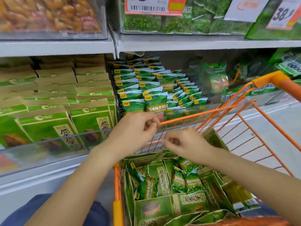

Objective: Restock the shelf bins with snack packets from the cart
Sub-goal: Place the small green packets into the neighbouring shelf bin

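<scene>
Orange cart (203,113), nearest: holds green snack packets (184,180) and brown-green pouches. Left hand (138,128) and right hand (182,142), above the cart's front rim: fingers curled, nothing visibly gripped. Shelf bin (146,88) behind: rows of matching green packets.

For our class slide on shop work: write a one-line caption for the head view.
Both hands, left and right, hover empty above a cart of snack packets.

Both bare forearms reach forward and converge. Left hand (138,126), back up, fingers curled inward, thumb meeting fingertips. Right hand (184,144) just below and beside it, fingers likewise curled, nothing visibly held.
</scene>
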